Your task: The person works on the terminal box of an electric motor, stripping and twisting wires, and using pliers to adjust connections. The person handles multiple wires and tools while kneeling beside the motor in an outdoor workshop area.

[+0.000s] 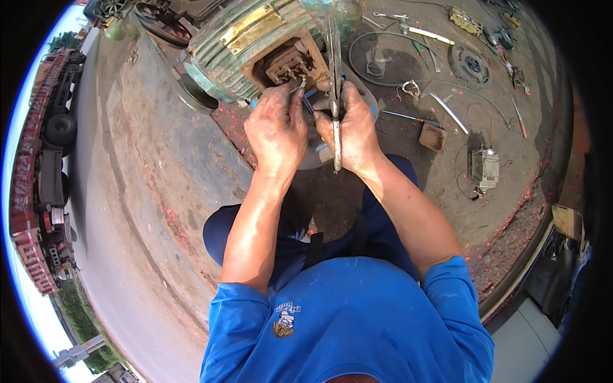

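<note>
A weathered green electric motor [220, 60] with cooling fins lies before me, its square terminal box [313, 39] open. Rusty terminals [287, 64] show inside. At the box's near edge, my left hand [276, 127] pinches what looks like a thin wire end [303, 83], mostly covered by the fingertips. My right hand [355, 131] grips a long, narrow metal tool [336, 137], seen edge-on and pointing away over the box; its exact kind does not show. Both hands are close together, fingers curled. Bits of blue [309, 102] show between them.
To the right lie a hammer [431, 35], a round metal part [469, 64], a small rusty box cover [432, 136], a screwdriver [519, 118] and a grey meter-like box [483, 169] with wires. A cable [364, 80] loops beside the motor. A red truck [38, 159] stands far left.
</note>
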`<state>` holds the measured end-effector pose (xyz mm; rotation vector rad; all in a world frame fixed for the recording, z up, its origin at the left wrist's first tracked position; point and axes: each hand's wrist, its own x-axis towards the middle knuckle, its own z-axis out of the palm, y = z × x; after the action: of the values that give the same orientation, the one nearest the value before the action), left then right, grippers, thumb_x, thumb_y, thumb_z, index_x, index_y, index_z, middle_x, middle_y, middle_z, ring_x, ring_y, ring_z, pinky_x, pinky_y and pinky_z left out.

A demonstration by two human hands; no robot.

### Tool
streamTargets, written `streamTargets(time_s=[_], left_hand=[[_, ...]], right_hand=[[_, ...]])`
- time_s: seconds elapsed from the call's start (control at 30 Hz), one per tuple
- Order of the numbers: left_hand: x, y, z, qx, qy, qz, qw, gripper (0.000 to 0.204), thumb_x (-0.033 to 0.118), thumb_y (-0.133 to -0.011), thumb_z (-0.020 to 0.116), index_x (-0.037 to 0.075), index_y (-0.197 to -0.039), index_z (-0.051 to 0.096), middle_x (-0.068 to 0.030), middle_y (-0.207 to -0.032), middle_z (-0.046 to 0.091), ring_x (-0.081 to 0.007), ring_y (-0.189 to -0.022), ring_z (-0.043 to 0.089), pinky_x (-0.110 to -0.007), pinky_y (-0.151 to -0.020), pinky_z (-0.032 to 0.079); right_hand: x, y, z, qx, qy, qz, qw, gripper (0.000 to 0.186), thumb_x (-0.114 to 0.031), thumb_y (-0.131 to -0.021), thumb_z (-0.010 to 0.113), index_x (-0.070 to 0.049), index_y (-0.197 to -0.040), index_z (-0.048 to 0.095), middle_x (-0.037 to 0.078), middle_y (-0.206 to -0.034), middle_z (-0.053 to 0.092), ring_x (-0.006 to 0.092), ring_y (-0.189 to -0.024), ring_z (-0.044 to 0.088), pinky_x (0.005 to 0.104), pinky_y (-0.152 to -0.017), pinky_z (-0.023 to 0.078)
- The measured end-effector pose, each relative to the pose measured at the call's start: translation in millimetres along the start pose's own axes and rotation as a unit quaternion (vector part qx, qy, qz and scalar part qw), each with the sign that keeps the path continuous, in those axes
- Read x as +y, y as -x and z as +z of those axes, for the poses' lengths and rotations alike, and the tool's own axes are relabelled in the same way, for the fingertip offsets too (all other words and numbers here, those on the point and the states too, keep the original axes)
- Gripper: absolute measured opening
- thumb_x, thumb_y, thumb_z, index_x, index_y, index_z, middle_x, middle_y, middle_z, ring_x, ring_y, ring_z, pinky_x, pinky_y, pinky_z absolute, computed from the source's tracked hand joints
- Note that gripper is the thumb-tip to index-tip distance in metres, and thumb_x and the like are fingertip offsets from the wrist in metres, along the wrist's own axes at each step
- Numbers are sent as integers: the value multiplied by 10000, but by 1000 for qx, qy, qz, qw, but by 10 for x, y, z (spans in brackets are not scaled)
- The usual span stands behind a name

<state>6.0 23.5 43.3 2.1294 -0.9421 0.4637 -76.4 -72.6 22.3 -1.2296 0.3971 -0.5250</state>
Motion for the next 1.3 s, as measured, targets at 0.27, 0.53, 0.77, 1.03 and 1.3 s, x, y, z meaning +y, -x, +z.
streamTargets(time_s=[0.27,0.53,0.77,1.03,1.3], left_hand=[[97,133,74,-15,190,-311,931,243,158,-887,644,-29,-752,569,-146,-602,534,-224,-573,535,-385,-569,429],[100,586,-32,-205,156,-261,930,389,256,-942,628,-27,-688,550,-189,-584,496,-282,-538,494,-433,-543,405],[43,274,-47,7,233,-257,938,164,121,-924,641,-40,-918,668,-103,-724,639,-188,-663,615,-324,-640,501],[213,172,33,-13,327,-297,897,191,123,-921,674,-49,-1004,686,-59,-790,681,-91,-643,559,-268,-569,474],[-74,225,100,55,158,-99,981,259,16,-863,653,7,-1122,636,-127,-887,624,-248,-784,609,-361,-708,503]], right_hand=[[-73,-81,-307,-72,78,-19,994,436,52,-853,643,-39,-1253,497,-22,-791,582,28,-618,469,201,-532,382],[-75,-187,-346,-98,75,-19,992,413,5,-880,656,-49,-1258,500,1,-860,596,47,-738,516,215,-640,441],[33,-113,-153,-91,7,-30,995,378,52,-835,605,25,-1196,496,-7,-736,559,35,-573,469,213,-488,386],[14,-116,-139,-85,45,-41,995,370,1,-860,637,2,-1209,515,9,-753,581,54,-579,494,232,-510,421],[-118,134,-990,145,322,-125,927,389,-207,-880,736,22,-1164,599,85,-839,659,137,-758,606,295,-717,505]])
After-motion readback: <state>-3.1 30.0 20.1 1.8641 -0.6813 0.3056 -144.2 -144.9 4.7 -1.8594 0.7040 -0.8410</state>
